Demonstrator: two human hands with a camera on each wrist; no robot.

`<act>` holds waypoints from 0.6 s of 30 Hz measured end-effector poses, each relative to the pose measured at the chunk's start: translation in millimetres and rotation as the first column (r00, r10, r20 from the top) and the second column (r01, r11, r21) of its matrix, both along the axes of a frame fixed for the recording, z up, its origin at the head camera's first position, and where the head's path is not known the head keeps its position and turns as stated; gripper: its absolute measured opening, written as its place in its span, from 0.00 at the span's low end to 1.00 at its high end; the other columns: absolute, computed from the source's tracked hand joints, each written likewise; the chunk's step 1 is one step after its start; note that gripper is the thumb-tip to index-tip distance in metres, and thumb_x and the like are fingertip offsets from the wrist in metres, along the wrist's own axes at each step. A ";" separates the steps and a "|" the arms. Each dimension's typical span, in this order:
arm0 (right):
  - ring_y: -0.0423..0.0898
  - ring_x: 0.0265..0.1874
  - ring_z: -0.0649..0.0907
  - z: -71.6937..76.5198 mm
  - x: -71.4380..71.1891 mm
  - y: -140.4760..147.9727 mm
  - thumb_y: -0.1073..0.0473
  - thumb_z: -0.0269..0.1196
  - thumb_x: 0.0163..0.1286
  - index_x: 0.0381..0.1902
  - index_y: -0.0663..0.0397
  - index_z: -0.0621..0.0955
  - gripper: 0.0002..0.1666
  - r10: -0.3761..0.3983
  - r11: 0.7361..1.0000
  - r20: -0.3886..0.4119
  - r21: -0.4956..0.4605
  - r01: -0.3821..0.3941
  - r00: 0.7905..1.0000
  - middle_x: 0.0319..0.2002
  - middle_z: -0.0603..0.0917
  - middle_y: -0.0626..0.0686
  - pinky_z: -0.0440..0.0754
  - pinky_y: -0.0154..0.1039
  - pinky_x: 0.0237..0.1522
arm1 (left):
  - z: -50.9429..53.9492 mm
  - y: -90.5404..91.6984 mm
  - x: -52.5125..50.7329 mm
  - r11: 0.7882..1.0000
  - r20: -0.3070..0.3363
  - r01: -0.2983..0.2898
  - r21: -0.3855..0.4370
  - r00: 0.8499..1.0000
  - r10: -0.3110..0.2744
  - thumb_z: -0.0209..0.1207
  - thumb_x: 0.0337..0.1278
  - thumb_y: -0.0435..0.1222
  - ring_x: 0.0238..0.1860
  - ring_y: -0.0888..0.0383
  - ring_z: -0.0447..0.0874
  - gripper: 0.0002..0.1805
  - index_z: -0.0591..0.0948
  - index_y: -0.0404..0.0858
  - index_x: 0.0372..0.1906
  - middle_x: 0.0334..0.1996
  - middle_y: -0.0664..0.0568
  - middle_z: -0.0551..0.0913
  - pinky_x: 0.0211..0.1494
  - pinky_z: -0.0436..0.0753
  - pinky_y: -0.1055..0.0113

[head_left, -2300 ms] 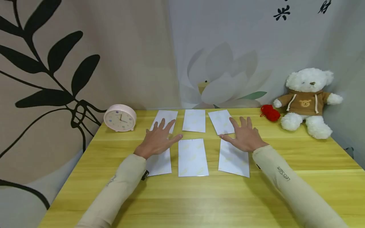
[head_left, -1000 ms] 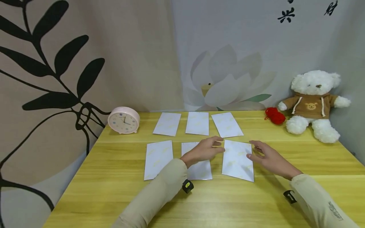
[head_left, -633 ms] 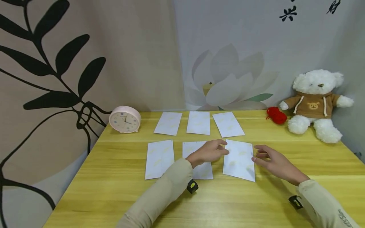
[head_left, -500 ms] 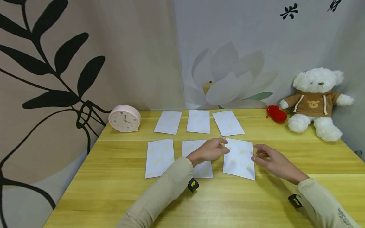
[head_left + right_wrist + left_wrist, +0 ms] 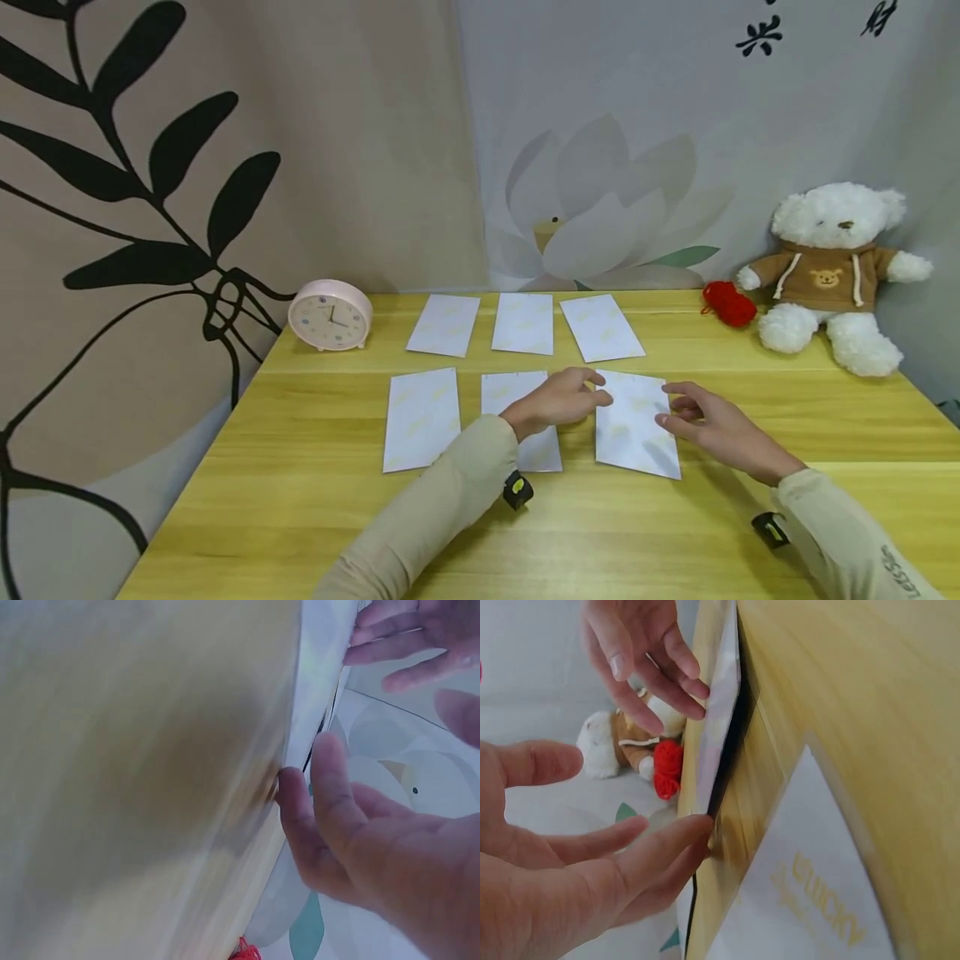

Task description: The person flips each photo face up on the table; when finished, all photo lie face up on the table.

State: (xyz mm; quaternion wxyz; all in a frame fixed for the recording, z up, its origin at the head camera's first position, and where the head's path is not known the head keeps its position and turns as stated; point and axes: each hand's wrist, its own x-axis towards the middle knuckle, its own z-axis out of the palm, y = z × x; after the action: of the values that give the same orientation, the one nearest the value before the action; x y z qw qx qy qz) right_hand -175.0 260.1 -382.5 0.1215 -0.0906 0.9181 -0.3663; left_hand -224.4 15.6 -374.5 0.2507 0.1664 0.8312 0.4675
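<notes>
Several white cards with faint gold print lie on the wooden table in two rows. My left hand (image 5: 558, 400) reaches over the front middle card (image 5: 513, 387), its fingertips at the left edge of the front right card (image 5: 636, 425). On that card's other side is my right hand (image 5: 723, 427), fingers loosely bent at the upper right edge. In the left wrist view, fingertips of the left hand (image 5: 622, 877) meet the card's edge. The right wrist view has a fingertip of the right hand (image 5: 360, 825) touching it too. Neither thumb pinches the card.
Behind lie the back left card (image 5: 443, 325), back middle card (image 5: 522, 323) and back right card (image 5: 602, 327). The front left card (image 5: 422, 419) is at the left. A pink clock (image 5: 330, 315), red yarn (image 5: 729, 303) and white teddy bear (image 5: 832, 275) stand near the wall.
Both hands came down from being spread above the outer cards to the sides of the front right card. Over the last half second that card slid slightly right, the left hand moving with it.
</notes>
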 end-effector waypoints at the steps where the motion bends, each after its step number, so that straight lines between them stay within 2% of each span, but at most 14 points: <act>1: 0.61 0.59 0.79 -0.3 -0.3 -0.5 0.44 0.60 0.74 0.73 0.67 0.63 0.42 -0.003 1.000 0.000 -0.001 0.003 1.000 0.62 0.76 0.69 0.82 0.49 0.52 | -0.1 0.2 -0.3 1.000 0.002 -0.013 0.010 1.000 0.013 0.54 0.70 0.45 0.48 0.55 0.81 0.27 0.73 0.36 0.69 0.47 0.50 0.84 0.58 0.78 0.61; 3: 0.61 0.59 0.79 -0.9 -1.1 -1.7 0.45 0.60 0.74 0.73 0.67 0.63 0.42 -0.004 1.000 -0.007 0.003 0.004 1.000 0.62 0.76 0.70 0.83 0.50 0.53 | -0.9 0.7 -1.6 0.998 0.018 -0.035 0.043 0.999 0.035 0.53 0.71 0.44 0.46 0.53 0.82 0.27 0.72 0.35 0.69 0.45 0.46 0.85 0.54 0.79 0.62; 5: 0.61 0.57 0.80 -1.4 -1.2 -3.9 0.45 0.61 0.73 0.73 0.67 0.63 0.42 0.000 1.000 -0.022 0.008 0.000 1.000 0.61 0.76 0.71 0.83 0.51 0.53 | -1.6 0.8 -2.4 0.994 0.039 -0.066 0.092 0.997 0.062 0.53 0.70 0.42 0.48 0.52 0.84 0.27 0.72 0.34 0.69 0.50 0.45 0.85 0.54 0.81 0.62; 10: 0.61 0.53 0.82 -0.2 0.2 -11.3 0.46 0.63 0.72 0.73 0.63 0.64 0.41 0.038 0.997 -0.095 0.066 -0.032 0.995 0.61 0.77 0.71 0.83 0.55 0.52 | -3.8 3.0 -4.7 0.965 0.110 -0.135 0.226 0.988 0.112 0.52 0.68 0.35 0.52 0.50 0.86 0.25 0.72 0.32 0.68 0.57 0.40 0.82 0.59 0.85 0.60; 14: 0.55 0.45 0.84 0.9 -1.0 -18.8 0.46 0.64 0.71 0.74 0.58 0.66 0.41 0.084 0.988 -0.189 0.140 -0.058 0.978 0.60 0.79 0.68 0.82 0.50 0.45 | -5.5 6.6 -6.6 0.937 0.149 -0.182 0.298 0.978 0.142 0.51 0.70 0.30 0.52 0.52 0.86 0.24 0.71 0.29 0.68 0.61 0.38 0.80 0.58 0.85 0.61; 18: 0.53 0.44 0.84 1.3 -2.8 -24.2 0.47 0.63 0.72 0.74 0.56 0.67 0.39 0.123 0.979 -0.258 0.190 -0.075 0.958 0.60 0.80 0.67 0.80 0.47 0.43 | -7.1 11.2 -7.2 0.907 0.185 -0.203 0.368 0.972 0.143 0.52 0.68 0.24 0.55 0.50 0.86 0.25 0.69 0.28 0.69 0.61 0.36 0.80 0.58 0.85 0.62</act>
State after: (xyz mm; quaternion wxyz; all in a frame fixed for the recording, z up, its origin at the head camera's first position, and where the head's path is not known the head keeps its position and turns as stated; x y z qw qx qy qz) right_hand -177.8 235.9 -381.2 0.0220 -0.1741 0.9494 -0.2606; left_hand -231.6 26.8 -381.6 0.2341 0.1013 0.7131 0.6531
